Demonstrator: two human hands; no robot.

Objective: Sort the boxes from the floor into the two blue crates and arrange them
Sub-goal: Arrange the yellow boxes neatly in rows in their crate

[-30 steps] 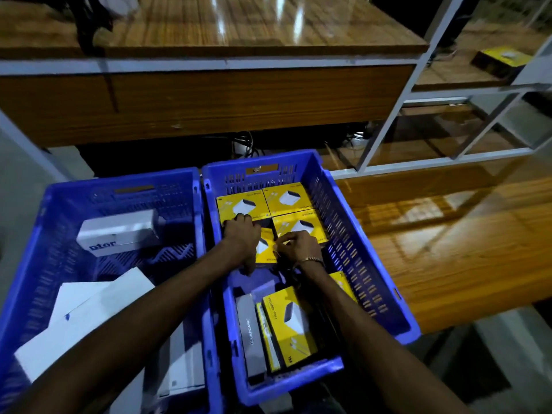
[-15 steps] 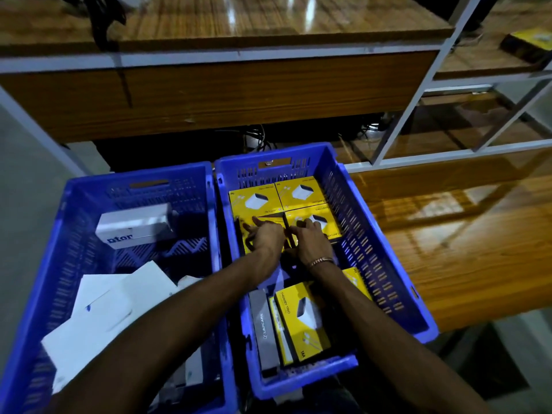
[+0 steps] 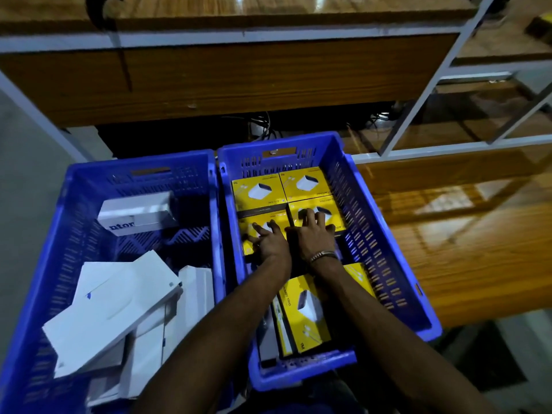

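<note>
Two blue crates stand side by side. The right crate [image 3: 385,234] holds yellow boxes: a flat grid of them fills its far end [image 3: 304,183], and more stand on edge at its near end [image 3: 307,312]. My left hand [image 3: 268,242] presses with spread fingers on the near-left yellow box [image 3: 248,231] of the grid. My right hand [image 3: 313,234], a bracelet on its wrist, lies flat on the near-right yellow box [image 3: 336,216]. The left crate [image 3: 74,222] holds white boxes: one labelled box [image 3: 134,213] at the far end and a loose pile [image 3: 113,309] nearer me.
A wooden desk with a white metal frame [image 3: 227,70] rises just beyond the crates, cables in the dark gap beneath it. A low wooden shelf [image 3: 466,234] runs along the right of the right crate. Grey floor [image 3: 27,162] lies to the left.
Both hands have slid forward over the near row of yellow boxes and flattened their fingers on them. The view has shifted closer to the crates.
</note>
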